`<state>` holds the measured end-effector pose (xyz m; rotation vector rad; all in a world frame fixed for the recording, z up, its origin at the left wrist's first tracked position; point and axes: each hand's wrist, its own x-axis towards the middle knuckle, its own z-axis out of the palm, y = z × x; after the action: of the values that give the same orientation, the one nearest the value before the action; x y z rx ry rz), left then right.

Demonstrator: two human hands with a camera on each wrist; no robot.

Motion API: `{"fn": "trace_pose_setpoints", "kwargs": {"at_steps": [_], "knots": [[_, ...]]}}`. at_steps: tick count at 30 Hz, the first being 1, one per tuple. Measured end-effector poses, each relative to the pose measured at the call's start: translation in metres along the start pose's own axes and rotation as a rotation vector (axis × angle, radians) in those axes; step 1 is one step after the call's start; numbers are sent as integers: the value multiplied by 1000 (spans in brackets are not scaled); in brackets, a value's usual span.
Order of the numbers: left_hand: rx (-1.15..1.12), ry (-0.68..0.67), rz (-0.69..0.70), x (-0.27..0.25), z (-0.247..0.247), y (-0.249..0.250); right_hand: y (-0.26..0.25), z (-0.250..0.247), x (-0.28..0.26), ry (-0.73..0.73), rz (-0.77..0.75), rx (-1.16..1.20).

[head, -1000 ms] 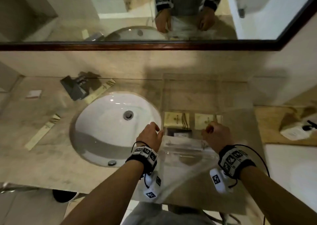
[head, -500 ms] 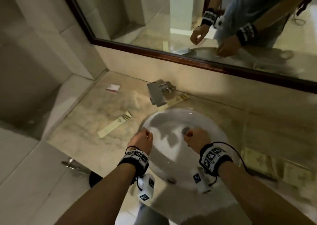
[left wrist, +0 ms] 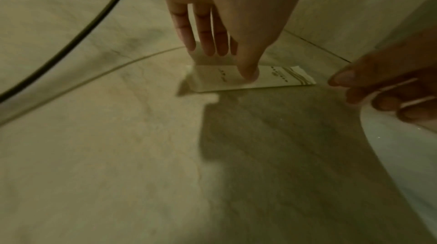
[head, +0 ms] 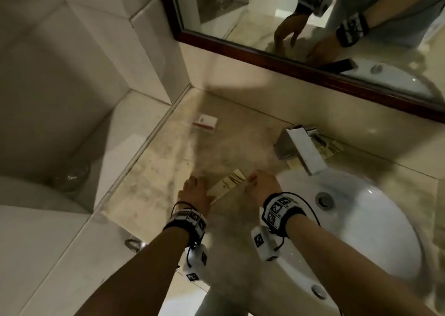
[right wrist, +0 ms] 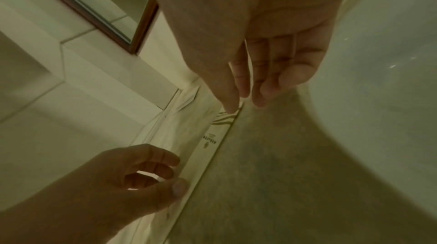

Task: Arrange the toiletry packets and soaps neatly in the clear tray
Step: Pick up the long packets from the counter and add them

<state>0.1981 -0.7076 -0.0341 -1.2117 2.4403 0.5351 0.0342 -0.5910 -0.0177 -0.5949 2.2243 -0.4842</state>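
A long cream packet (head: 228,183) with brown stripes at one end lies on the marble counter (head: 168,171), left of the sink. My left hand (head: 193,188) pinches its plain end, thumb (left wrist: 248,74) on top and fingers behind the far edge. At the striped end my right hand (head: 254,182) reaches down with straight fingers, and a fingertip (right wrist: 230,110) just meets the packet (right wrist: 212,136). A small white and red soap box (head: 206,123) sits farther back near the wall. Another long packet (head: 325,147) lies behind the faucet. The clear tray is out of view.
The chrome faucet (head: 298,147) stands right of the hands, above the white sink (head: 373,231). A wood-framed mirror (head: 289,60) runs along the back wall. A tiled wall and a lower ledge (head: 84,147) border the counter on the left.
My view has swung left from the clear tray to the counter's left end. Both hands left the tray, crossed the sink and came down on the long cream packet.
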Motion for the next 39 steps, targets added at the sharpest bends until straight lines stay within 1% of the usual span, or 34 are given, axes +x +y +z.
{"fn": "trace_pose_setpoints", "kwargs": {"at_steps": [5,7,10,14,17,20,22,24,26,29,31,33,36,39], "knots": [[-40,-107,52,17,-2,3,-21,8,22,-15,-7,-9],[-51,-111,59,17,0,4,-24,12,27,-14,-16,-57],[-73,-99,70,15,1,8,-23,14,27,-19,-38,-60],[-125,-161,118,1,-3,17,-5,12,13,-25,-97,-78],[-139,-184,177,-13,-3,28,24,1,-8,-1,-122,-97],[-155,-234,254,-25,3,50,68,-16,-38,36,-79,-36],[-181,-280,288,-36,11,77,106,-30,-65,58,-41,31],[-176,-318,342,-51,20,110,146,-46,-90,88,10,129],[-133,-333,426,-71,35,149,191,-62,-118,131,55,189],[-99,-333,498,-104,59,207,259,-86,-157,219,66,255],[-46,-321,543,-126,75,250,304,-102,-187,277,86,342],[-26,-322,561,-148,91,288,346,-116,-216,300,142,425],[-69,-323,563,-175,112,341,398,-134,-248,338,178,494],[-111,-243,609,-193,132,387,443,-154,-268,390,217,556]]}}
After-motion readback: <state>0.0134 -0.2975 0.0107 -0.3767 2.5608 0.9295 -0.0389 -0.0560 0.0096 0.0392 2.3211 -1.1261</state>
